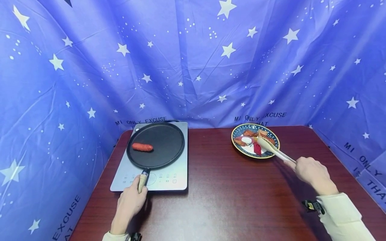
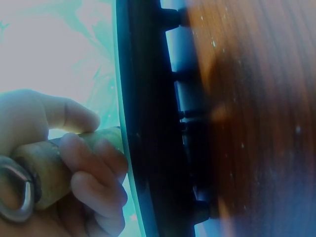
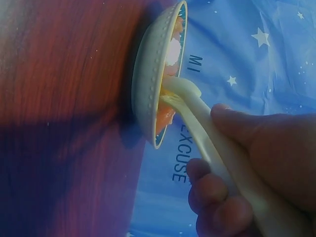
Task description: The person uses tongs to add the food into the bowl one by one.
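My left hand (image 1: 131,200) grips the wooden handle (image 1: 141,182) of a flat black frying pan (image 1: 164,147), fingers wrapped round it in the left wrist view. On the pan's left side lies a red sausage (image 1: 142,147). Over at the right, my right hand (image 1: 312,172) holds cream-coloured tongs (image 1: 280,154), thumb on one arm and fingers curled round the other. The tongs' tips reach into a patterned plate (image 1: 236,147) of food, among reddish-brown pieces (image 1: 250,133), a white piece (image 1: 246,140) and a dark red piece (image 1: 257,148). Both tips overlap the food in the right wrist view.
Under the pan sits a silver induction cooktop (image 1: 181,174) with touch controls along its front. The dark red wooden table (image 1: 217,201) reaches back to a blue star-patterned cloth (image 1: 205,67), which hangs behind it and along both sides.
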Tool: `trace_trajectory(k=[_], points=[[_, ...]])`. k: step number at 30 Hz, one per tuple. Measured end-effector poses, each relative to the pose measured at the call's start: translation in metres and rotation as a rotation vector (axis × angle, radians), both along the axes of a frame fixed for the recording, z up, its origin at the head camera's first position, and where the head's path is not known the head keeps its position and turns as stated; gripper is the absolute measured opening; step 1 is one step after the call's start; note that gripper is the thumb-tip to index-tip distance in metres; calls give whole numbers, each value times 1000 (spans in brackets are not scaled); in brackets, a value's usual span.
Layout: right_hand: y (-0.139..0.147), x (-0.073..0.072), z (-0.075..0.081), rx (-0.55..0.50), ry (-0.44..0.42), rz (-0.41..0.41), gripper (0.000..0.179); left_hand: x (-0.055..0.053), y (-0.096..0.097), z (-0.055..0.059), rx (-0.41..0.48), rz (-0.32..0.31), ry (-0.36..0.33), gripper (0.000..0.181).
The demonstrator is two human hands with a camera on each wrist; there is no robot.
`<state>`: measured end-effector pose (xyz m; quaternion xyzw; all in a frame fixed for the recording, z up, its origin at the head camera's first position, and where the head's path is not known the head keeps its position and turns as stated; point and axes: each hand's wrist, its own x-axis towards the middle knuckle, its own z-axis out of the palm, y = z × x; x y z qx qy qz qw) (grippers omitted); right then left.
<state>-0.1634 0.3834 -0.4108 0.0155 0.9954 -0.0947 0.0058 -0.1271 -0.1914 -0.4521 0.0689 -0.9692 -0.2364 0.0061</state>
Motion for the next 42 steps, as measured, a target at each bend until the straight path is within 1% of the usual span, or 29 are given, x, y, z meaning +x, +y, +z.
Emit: trace_trajectory(k=[10,13,16,22,29,36,42], points=[[1,-2,-10,-67,42,33,57,0,-1,-1,2,5,-7,57],[1,-1,-14,-90,31,36,56,0,0,-1,5,4,-4,57],[0,0,-17,-132,20,30,56,0,0,-1,3,6,2,56],[-3,3,-22,-222,-8,-10,57,1,0,-2,3,8,7,55],[-7,5,-23,-272,-11,-17,57,0,0,-1,0,4,14,56],[-9,3,-22,-335,-28,-38,59,0,-1,-2,3,2,7,57],[-7,4,-23,-355,-46,-56,61,0,0,0,-1,-3,2,57]])
